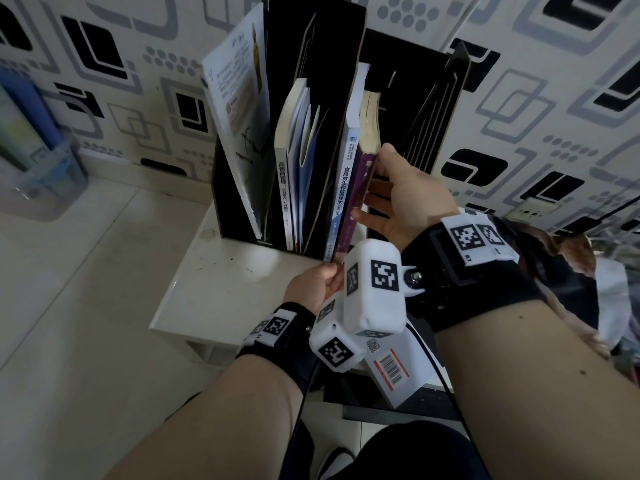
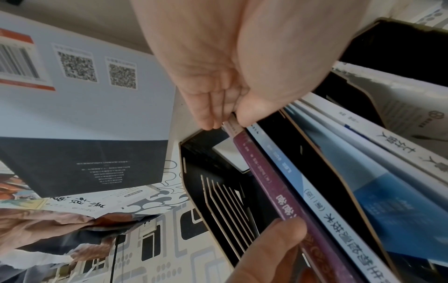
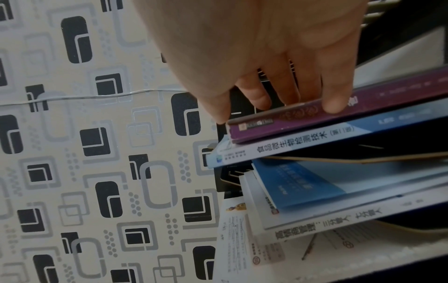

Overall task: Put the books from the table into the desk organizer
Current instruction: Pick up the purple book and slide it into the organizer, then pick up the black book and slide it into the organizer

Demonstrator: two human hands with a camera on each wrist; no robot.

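Observation:
The black desk organizer (image 1: 346, 36) stands on a small white table (image 1: 214, 282) and holds several upright books. A purple book (image 1: 356, 188) stands in its third slot, beside a white-and-blue book (image 1: 341, 188). My right hand (image 1: 372, 183) grips the purple book's upper part, thumb at its top edge and fingers on the spine (image 3: 303, 118). My left hand (image 1: 330, 277) pinches the lower end of that spine (image 2: 232, 124). The rightmost slot (image 2: 218, 201) looks empty. A white and dark book with a barcode (image 1: 398, 368) lies on the table near me, on top of an illustrated book (image 2: 60, 220).
A patterned wall runs right behind the organizer. A clear plastic container (image 1: 41, 178) with blue folders stands at the far left. Pale floor tiles lie left of the table. Black cables hang from both wrists over the table's near edge.

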